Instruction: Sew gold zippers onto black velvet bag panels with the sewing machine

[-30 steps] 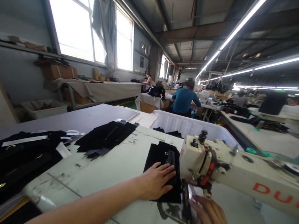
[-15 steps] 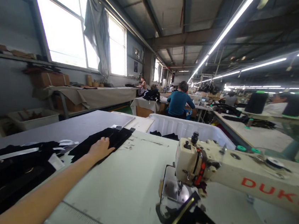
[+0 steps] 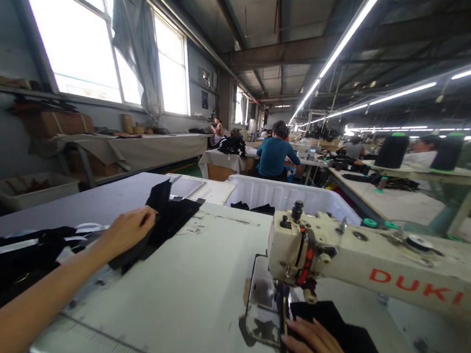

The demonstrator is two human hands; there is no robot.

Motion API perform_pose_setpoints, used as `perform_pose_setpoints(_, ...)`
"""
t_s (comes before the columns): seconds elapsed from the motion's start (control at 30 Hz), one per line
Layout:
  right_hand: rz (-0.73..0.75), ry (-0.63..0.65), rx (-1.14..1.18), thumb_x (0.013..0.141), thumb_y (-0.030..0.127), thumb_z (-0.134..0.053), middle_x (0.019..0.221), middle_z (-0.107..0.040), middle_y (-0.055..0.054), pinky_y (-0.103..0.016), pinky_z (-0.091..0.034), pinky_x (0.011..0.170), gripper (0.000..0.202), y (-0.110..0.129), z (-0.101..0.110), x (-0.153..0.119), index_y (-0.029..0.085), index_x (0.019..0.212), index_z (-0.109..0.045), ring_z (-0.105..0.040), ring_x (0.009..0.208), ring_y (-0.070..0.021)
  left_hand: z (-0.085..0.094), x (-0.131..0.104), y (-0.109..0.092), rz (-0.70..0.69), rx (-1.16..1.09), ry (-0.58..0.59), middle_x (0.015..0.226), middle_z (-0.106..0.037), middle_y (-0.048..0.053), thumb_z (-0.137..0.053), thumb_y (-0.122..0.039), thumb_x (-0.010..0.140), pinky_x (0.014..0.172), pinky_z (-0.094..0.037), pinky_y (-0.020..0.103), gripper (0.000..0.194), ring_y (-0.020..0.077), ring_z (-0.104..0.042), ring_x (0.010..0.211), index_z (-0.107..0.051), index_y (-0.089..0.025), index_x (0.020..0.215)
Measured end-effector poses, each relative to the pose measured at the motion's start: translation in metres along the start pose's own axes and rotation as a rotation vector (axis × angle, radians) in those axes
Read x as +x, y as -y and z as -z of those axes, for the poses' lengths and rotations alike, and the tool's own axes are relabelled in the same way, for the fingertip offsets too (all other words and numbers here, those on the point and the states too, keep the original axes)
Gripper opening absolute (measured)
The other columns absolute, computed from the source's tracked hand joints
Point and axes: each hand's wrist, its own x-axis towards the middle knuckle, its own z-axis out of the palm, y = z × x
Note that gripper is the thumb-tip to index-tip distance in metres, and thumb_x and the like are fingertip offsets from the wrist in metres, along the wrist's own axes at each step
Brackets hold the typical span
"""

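Note:
My left hand (image 3: 134,227) is closed on a black fabric piece (image 3: 161,200), one end of which stands up off the table. Beneath it lie more black fabric pieces (image 3: 182,213) on the table's far left part. Fingers stretched out, my right hand (image 3: 314,343) rests flat on black fabric (image 3: 339,323) beside the sewing machine (image 3: 293,246). A strip with a gold-coloured line, like a zipper (image 3: 285,328), runs along those fingertips and reaches under the machine's head.
A white plastic bin (image 3: 304,186) with black pieces inside stands beyond the table (image 3: 180,294). More black fabric with white strips (image 3: 7,251) lies at the left. A ruler scale (image 3: 122,345) crosses the near side. A person in a teal top (image 3: 276,155) sits farther off.
My left hand has taken hold of a black piece and drawn it up and left. My right hand has come farther into view, and the gold-lined strip has moved under the machine's head.

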Motion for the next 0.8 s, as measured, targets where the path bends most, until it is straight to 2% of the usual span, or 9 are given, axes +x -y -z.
perform_pose_setpoints(0.13, -0.21, 0.064, 0.072, 0.093, 0.044, -0.066, 0.13, -0.071, -0.004, -0.046, -0.064, 0.092, 0.046, 0.028, 0.027, 0.012, 0.031, 0.137, -0.062, -0.072, 0.113, -0.0286, -0.049, -0.071, -0.091, -0.194, -0.167, 0.233, 0.105, -0.075, 0.001, -0.046, -0.034, 0.102, 0.089, -0.057, 0.025, 0.028, 0.0186, -0.073, 0.095, -0.07, -0.022, 0.106)
perform_pose_setpoints(0.2, -0.394, 0.161, 0.182, 0.096, 0.035, -0.061, 0.142, -0.062, -0.001, -0.056, -0.054, 0.106, 0.046, 0.045, 0.047, 0.022, 0.034, 0.142, -0.057, -0.061, 0.129, -0.0289, -0.07, -0.115, -0.137, -0.316, -0.313, 0.31, 0.112, -0.075, 0.0, -0.045, -0.029, 0.102, 0.091, -0.057, 0.021, 0.026, 0.017, -0.073, 0.101, -0.069, -0.028, 0.113)
perform_pose_setpoints(0.3, -0.551, 0.233, 0.303, 0.1, 0.036, -0.056, 0.147, -0.058, 0.001, -0.057, -0.042, 0.116, 0.043, 0.059, 0.067, 0.036, 0.036, 0.143, -0.056, -0.052, 0.139, -0.0266, -0.084, -0.156, -0.181, -0.411, -0.477, 0.361, 0.128, -0.071, -0.001, -0.053, -0.027, 0.1, 0.096, -0.056, 0.019, 0.031, 0.0182, -0.071, 0.114, -0.063, -0.032, 0.128)
perform_pose_setpoints(0.37, -0.588, 0.257, 0.339, 0.101, 0.038, -0.056, 0.149, -0.057, 0.0, -0.058, -0.038, 0.119, 0.041, 0.061, 0.071, 0.039, 0.032, 0.142, -0.058, -0.05, 0.141, -0.0272, -0.087, -0.158, -0.195, -0.447, -0.54, 0.397, 0.128, -0.071, -0.002, -0.058, -0.03, 0.1, 0.097, -0.055, 0.017, 0.033, 0.017, -0.071, 0.113, -0.062, -0.034, 0.132)
perform_pose_setpoints(0.47, -0.599, 0.242, 0.351, 0.1, 0.035, -0.057, 0.149, -0.056, -0.003, -0.059, -0.036, 0.119, 0.041, 0.061, 0.068, 0.036, 0.027, 0.14, -0.059, -0.049, 0.141, -0.0277, -0.093, -0.138, -0.207, -0.482, -0.566, 0.456, 0.114, -0.076, -0.004, -0.056, -0.034, 0.102, 0.096, -0.056, 0.018, 0.021, 0.0145, -0.074, 0.101, -0.069, -0.034, 0.119)
perform_pose_setpoints(0.53, -0.588, 0.216, 0.343, 0.099, 0.03, -0.059, 0.148, -0.057, -0.003, -0.059, -0.037, 0.119, 0.043, 0.062, 0.064, 0.032, 0.026, 0.141, -0.058, -0.05, 0.14, -0.0271, -0.103, -0.125, -0.21, -0.482, -0.496, 0.35, 0.122, -0.074, 0.0, -0.054, -0.039, 0.103, 0.1, -0.056, 0.026, 0.022, 0.0186, -0.072, 0.11, -0.071, -0.03, 0.115)
perform_pose_setpoints(0.6, -0.572, 0.18, 0.328, 0.097, 0.026, -0.06, 0.147, -0.058, -0.003, -0.059, -0.039, 0.118, 0.045, 0.065, 0.059, 0.029, 0.025, 0.142, -0.056, -0.052, 0.139, -0.0264, -0.116, -0.123, -0.21, -0.513, -0.373, 0.169, 0.14, -0.065, 0.007, -0.055, -0.045, 0.102, 0.107, -0.053, 0.038, 0.032, 0.0263, -0.062, 0.128, -0.068, -0.026, 0.124)
perform_pose_setpoints(0.67, -0.558, 0.125, 0.314, 0.098, 0.026, -0.059, 0.145, -0.06, -0.005, -0.057, -0.04, 0.118, 0.043, 0.068, 0.054, 0.027, 0.023, 0.14, -0.056, -0.054, 0.137, -0.026, -0.128, -0.13, -0.206, -0.568, -0.257, 0.071, 0.152, -0.054, 0.011, -0.058, -0.049, 0.1, 0.113, -0.048, 0.044, 0.048, 0.0299, -0.052, 0.139, -0.057, -0.023, 0.141)
perform_pose_setpoints(0.8, -0.573, 0.032, 0.275, 0.101, 0.029, -0.054, 0.14, -0.064, -0.008, -0.055, -0.042, 0.117, 0.037, 0.065, 0.044, 0.032, 0.018, 0.136, -0.059, -0.058, 0.133, -0.026, -0.135, -0.14, -0.202, -0.654, -0.146, 0.122, 0.16, -0.043, 0.007, -0.057, -0.048, 0.101, 0.115, -0.045, 0.044, 0.072, 0.028, -0.045, 0.144, -0.027, -0.025, 0.162)
